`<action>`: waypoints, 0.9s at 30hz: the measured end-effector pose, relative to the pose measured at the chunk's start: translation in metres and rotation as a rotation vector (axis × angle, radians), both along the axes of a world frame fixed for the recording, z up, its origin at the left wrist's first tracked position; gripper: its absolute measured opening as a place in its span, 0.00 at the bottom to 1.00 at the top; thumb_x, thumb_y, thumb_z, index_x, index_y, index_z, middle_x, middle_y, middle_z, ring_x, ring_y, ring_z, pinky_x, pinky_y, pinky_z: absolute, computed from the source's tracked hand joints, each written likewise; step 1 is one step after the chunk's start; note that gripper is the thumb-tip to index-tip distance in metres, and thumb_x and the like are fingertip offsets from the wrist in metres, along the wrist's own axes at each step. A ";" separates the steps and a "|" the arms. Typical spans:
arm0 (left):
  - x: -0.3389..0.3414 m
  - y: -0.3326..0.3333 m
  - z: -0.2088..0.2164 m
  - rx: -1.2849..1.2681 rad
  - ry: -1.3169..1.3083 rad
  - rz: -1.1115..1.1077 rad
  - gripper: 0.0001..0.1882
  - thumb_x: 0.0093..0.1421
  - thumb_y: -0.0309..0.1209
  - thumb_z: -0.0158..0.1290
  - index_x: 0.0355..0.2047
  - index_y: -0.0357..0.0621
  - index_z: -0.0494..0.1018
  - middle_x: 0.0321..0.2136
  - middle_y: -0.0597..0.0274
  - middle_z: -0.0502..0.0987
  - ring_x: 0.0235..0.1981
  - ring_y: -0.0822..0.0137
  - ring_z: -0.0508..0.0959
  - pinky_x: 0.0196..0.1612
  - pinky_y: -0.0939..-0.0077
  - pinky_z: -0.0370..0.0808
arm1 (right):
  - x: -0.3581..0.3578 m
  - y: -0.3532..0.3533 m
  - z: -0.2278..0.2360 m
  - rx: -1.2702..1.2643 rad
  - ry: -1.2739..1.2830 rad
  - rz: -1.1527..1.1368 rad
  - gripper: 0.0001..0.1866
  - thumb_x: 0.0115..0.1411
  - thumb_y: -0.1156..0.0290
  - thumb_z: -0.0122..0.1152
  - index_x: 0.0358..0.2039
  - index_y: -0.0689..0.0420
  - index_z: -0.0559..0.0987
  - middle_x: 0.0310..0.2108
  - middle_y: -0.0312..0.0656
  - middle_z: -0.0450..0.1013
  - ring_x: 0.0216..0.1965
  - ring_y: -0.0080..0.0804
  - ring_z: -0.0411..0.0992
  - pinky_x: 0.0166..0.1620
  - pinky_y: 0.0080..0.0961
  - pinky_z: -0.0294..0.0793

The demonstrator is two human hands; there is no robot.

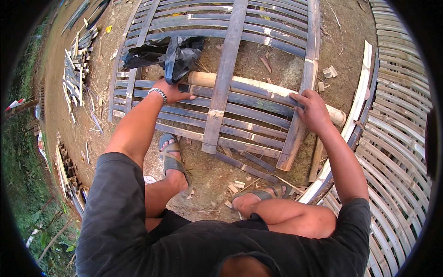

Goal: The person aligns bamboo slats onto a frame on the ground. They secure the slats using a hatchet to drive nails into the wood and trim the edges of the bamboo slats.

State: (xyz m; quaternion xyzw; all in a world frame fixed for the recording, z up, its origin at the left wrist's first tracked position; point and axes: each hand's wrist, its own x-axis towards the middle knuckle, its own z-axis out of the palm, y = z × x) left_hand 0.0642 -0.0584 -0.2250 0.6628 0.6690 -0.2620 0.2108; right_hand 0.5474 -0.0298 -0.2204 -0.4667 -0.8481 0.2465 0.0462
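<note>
A panel of dark bamboo slats (258,112) lies on the ground in front of my feet, joined by flat crosspieces (224,69). My left hand (171,90) grips a slat at the panel's left part, thumb stretched to the right. Its other fingers are partly hidden by a crumpled black plastic bag (177,57), which rests on the slats just beyond. At the right, my right hand (314,108) closes over the bamboo side rail (292,143), fingers pointing left. A thick round bamboo pole (203,79) runs crosswise between my hands, and its right end sticks out past the rail.
A long curved slatted bamboo structure (392,138) fills the right side, with a pale bamboo strip (362,87) along its edge. Cut bamboo pieces (76,78) lie in a heap at far left. Offcuts (237,184) are scattered near my sandalled feet. Green plants (23,161) border the left.
</note>
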 end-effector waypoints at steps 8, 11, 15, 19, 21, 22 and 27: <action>0.010 0.007 0.027 -0.068 -0.001 0.062 0.52 0.46 0.72 0.61 0.59 0.42 0.74 0.57 0.42 0.76 0.59 0.46 0.75 0.63 0.60 0.71 | -0.015 0.010 -0.006 0.036 0.038 0.049 0.23 0.51 0.75 0.68 0.50 0.48 0.84 0.37 0.45 0.73 0.44 0.47 0.73 0.49 0.42 0.74; 0.012 0.007 0.033 -0.078 0.012 0.079 0.52 0.46 0.72 0.61 0.59 0.43 0.74 0.57 0.43 0.76 0.59 0.47 0.76 0.62 0.60 0.72 | -0.030 0.014 -0.010 0.037 0.040 0.071 0.23 0.51 0.74 0.68 0.50 0.48 0.84 0.37 0.44 0.73 0.44 0.46 0.73 0.49 0.42 0.74; 0.007 0.005 0.023 -0.087 0.022 0.087 0.52 0.46 0.72 0.61 0.59 0.44 0.75 0.57 0.45 0.77 0.59 0.48 0.76 0.62 0.61 0.72 | -0.051 0.016 -0.017 0.010 0.029 0.065 0.23 0.52 0.74 0.68 0.51 0.47 0.84 0.39 0.43 0.74 0.47 0.45 0.73 0.52 0.41 0.74; -0.002 0.003 0.011 -0.018 0.003 0.026 0.52 0.46 0.73 0.60 0.59 0.43 0.73 0.53 0.43 0.79 0.54 0.47 0.79 0.59 0.60 0.75 | -0.061 0.021 -0.024 0.011 0.065 0.045 0.23 0.53 0.74 0.67 0.51 0.46 0.84 0.40 0.43 0.73 0.49 0.45 0.72 0.54 0.40 0.74; -0.004 0.002 0.007 -0.009 -0.017 0.019 0.52 0.46 0.73 0.61 0.58 0.43 0.74 0.54 0.43 0.79 0.55 0.47 0.79 0.59 0.60 0.75 | -0.063 0.019 -0.030 -0.013 0.095 0.017 0.23 0.53 0.75 0.66 0.51 0.46 0.84 0.41 0.43 0.73 0.50 0.45 0.71 0.55 0.40 0.73; -0.004 0.002 0.006 -0.005 -0.028 0.015 0.52 0.46 0.72 0.61 0.58 0.43 0.74 0.54 0.42 0.78 0.55 0.47 0.79 0.59 0.60 0.75 | -0.064 0.018 -0.033 -0.024 0.110 0.001 0.23 0.53 0.75 0.66 0.52 0.46 0.84 0.42 0.43 0.73 0.50 0.45 0.71 0.55 0.40 0.73; -0.004 0.008 0.008 -0.094 -0.046 0.092 0.51 0.47 0.70 0.62 0.59 0.42 0.74 0.58 0.43 0.76 0.59 0.48 0.75 0.62 0.62 0.72 | -0.075 0.018 -0.049 -0.045 0.171 0.006 0.24 0.53 0.77 0.65 0.51 0.46 0.84 0.43 0.43 0.72 0.50 0.45 0.70 0.57 0.38 0.72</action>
